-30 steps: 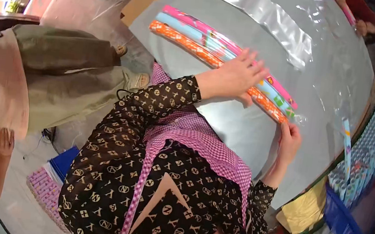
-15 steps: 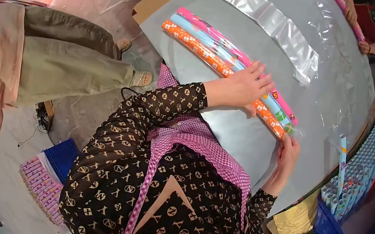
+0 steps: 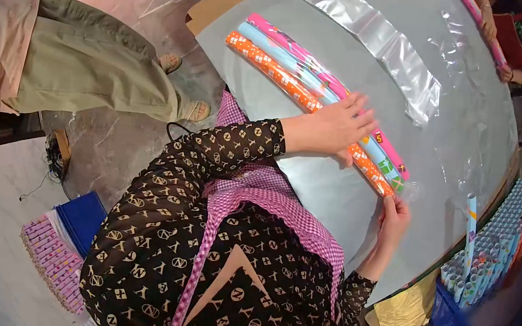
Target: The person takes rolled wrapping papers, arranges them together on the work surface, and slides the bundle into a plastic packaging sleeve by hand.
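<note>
At the near edge of the grey-covered round-edged table [image 3: 421, 250], a pink-and-white checked apron [image 3: 269, 197] hangs over the person's black patterned clothes. The bare right hand [image 3: 395, 219] is at the near right end of a glossy orange roll with white print [image 3: 273, 71], fingertips at its tip; whether they are clamped on it I cannot tell. The bare left hand [image 3: 337, 125] lies palm down across the right half of three rolls, fingers spread, thumb on the near side of the orange one. The hands are apart. Just beyond the orange roll lie a light-blue printed roll [image 3: 275, 53] and a bright pink printed roll [image 3: 295, 50], side by side, all slanting from near the table's left edge towards the right hand. Past them lies a strip of clear shiny plastic film [image 3: 382, 40]; a brown cardboard sheet [image 3: 226, 3] lines the far left edge. At the far right edge, another person's hands [image 3: 488, 27] hold a slim pink roll [image 3: 496, 53].
</note>
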Demonstrator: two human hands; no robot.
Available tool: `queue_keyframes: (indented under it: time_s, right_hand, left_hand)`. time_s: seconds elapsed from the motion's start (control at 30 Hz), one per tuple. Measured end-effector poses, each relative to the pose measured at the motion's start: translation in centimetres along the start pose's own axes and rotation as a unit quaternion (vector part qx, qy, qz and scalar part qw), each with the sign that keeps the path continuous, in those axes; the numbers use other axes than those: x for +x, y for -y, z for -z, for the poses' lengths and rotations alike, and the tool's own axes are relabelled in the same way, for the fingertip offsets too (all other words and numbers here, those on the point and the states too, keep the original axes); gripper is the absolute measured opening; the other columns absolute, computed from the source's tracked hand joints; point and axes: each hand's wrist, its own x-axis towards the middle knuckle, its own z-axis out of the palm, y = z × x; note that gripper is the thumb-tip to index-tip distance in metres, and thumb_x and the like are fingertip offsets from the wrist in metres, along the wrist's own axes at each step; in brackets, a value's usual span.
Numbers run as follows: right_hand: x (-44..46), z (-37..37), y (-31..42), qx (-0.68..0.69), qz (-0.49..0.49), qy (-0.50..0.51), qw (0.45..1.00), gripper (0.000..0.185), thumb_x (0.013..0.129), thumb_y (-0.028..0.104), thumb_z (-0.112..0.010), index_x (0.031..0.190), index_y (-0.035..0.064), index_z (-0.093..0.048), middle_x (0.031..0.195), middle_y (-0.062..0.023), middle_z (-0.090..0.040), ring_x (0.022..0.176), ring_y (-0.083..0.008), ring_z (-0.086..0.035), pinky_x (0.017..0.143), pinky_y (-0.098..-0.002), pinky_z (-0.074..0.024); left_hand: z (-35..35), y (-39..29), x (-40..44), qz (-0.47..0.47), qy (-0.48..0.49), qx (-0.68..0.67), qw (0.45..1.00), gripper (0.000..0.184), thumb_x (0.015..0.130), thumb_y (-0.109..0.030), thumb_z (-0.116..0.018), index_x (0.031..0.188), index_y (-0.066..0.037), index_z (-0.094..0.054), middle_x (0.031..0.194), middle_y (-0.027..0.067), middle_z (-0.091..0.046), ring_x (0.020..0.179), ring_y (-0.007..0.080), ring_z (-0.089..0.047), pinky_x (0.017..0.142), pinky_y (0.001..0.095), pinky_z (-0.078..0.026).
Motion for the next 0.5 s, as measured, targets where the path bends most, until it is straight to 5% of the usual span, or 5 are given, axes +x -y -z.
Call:
queue_keyframes:
  time_s: [0.17, 0.5]
  right_hand:
    - [0.9, 0.5, -0.7, 0.097, -0.038, 0.064, 0.993, 0.013, 0.087, 0.013, -0.066, 0.079, 0.0045, -0.061, 0.061, 0.0033, -0.053, 0.045, -0.0038, -0.043, 0.04, -0.0184, -0.0294]
    - [-0.2, 0.5, 1.3, 0.051, -0.074, 0.079, 0.993, 0.026, 0.089, 0.023, -0.064, 0.071, 0.0059, -0.056, 0.058, 0.0025, -0.05, 0.042, -0.0043, -0.039, 0.038, -0.0214, -0.029]
  left_hand:
    - [-0.3, 0.0, -0.1, -0.01, -0.014, 0.0, 1.0, 0.097, 0.065, -0.062, -0.071, 0.132, 0.004, -0.049, 0.131, 0.0232, -0.051, 0.127, 0.0457, -0.043, 0.11, 0.054, -0.03]
    - [0.0, 0.1, 0.2, 0.0, 0.039, -0.051, 0.998, 0.1, 0.065, -0.062, -0.072, 0.136, 0.003, -0.043, 0.137, 0.021, -0.046, 0.13, 0.0449, -0.037, 0.112, 0.0533, -0.027]
